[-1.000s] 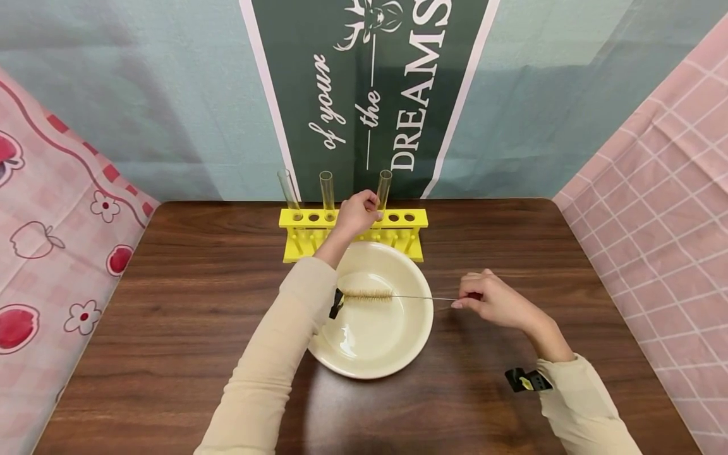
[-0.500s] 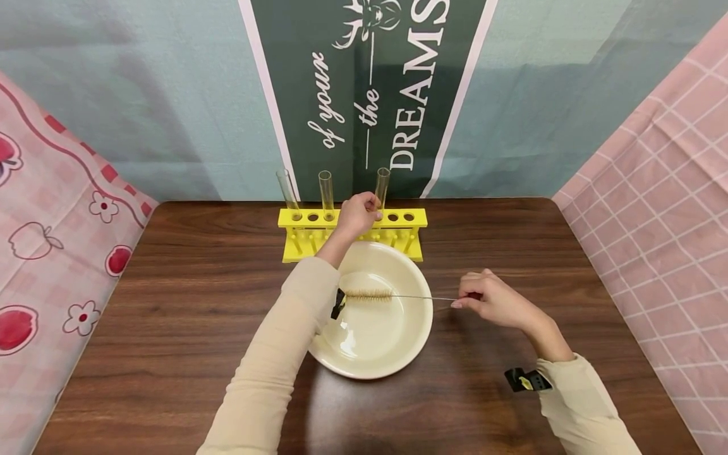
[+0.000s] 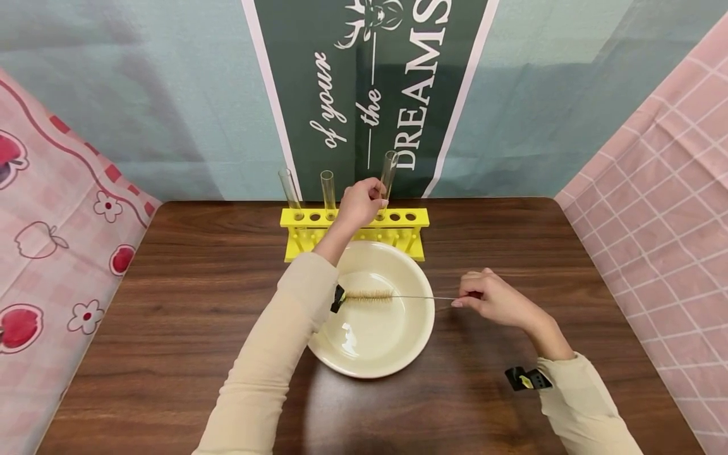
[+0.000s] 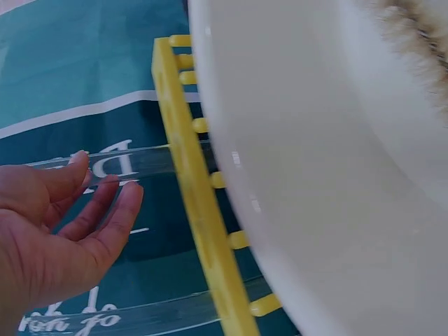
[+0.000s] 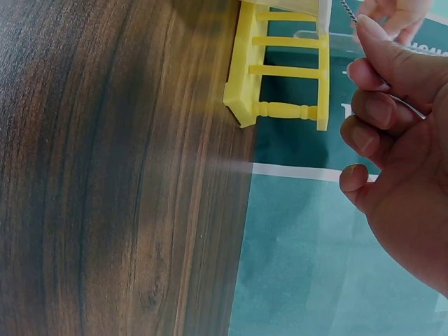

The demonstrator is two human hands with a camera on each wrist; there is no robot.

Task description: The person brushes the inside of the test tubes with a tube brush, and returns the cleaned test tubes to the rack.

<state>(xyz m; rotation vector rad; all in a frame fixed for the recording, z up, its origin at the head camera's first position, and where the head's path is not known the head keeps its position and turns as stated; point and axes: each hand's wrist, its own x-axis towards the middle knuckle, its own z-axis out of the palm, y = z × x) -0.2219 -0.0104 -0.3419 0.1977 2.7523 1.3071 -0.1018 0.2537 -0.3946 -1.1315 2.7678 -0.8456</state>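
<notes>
Nearest to us lay the dark wooden desk point(image 3: 170, 328), and on it, between our two sleeves, the cream bowl point(image 3: 370, 344). Our right hand point(image 3: 495, 300) rested just right of the bowl, its fingers point(image 5: 371, 105) curled together and pinching the thin wire handle of the tube brush point(image 3: 370, 294). The brush reached left from that hand across the bowl, its bristled head hanging over the bowl's middle; we could not tell whether the bristles touched the bowl.

Beyond the bowl, just behind its far rim, stood the yellow rack point(image 3: 409, 218). Our left hand point(image 3: 358, 205) was over the rack, its fingers point(image 4: 105, 210) closed round the right-hand test tube point(image 3: 388, 167), which leaned a little and stood higher than the two other tubes point(image 3: 327, 186) set in the holes at the rack's left end. From the left wrist view the fingers showed only loosely bent against the glass.

Farthest off hung the green banner point(image 3: 370, 82) with white lettering, with pink cloths point(image 3: 654, 189) at either side.
</notes>
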